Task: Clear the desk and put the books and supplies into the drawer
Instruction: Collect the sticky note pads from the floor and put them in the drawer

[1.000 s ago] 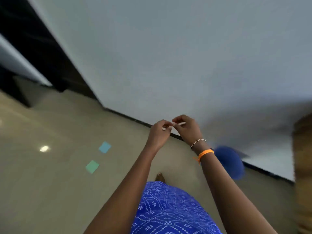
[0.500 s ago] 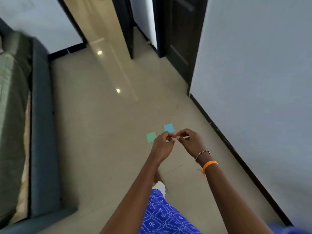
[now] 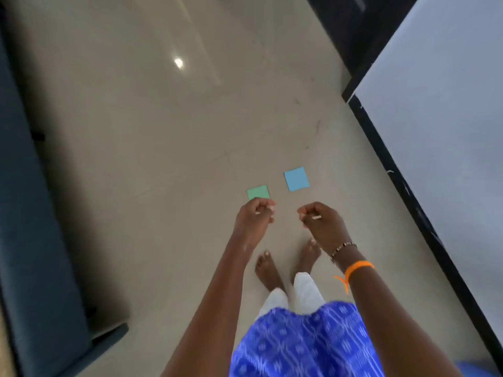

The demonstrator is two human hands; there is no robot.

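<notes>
I am standing over a beige tiled floor, with no desk, books or drawer in sight. A green sticky note (image 3: 258, 192) and a blue sticky note (image 3: 296, 179) lie flat on the floor just beyond my hands. My right hand (image 3: 322, 225) pinches a small white stick (image 3: 316, 217) between thumb and fingers. My left hand (image 3: 254, 217) is curled shut just below the green note, and a pale bit that looks like a small white piece (image 3: 257, 212) shows in its fingertips. The two hands are apart.
A dark blue sofa or bed frame (image 3: 40, 240) runs along the left. On the right is a pale wall (image 3: 449, 126) with black skirting (image 3: 402, 180), and a dark door (image 3: 343, 25) at the top right. My bare feet (image 3: 268, 270) stand below my hands.
The view swung from the wall down to the floor. My hands, which were pinching one small white stick together, have separated. The sticky notes now lie right in front of them.
</notes>
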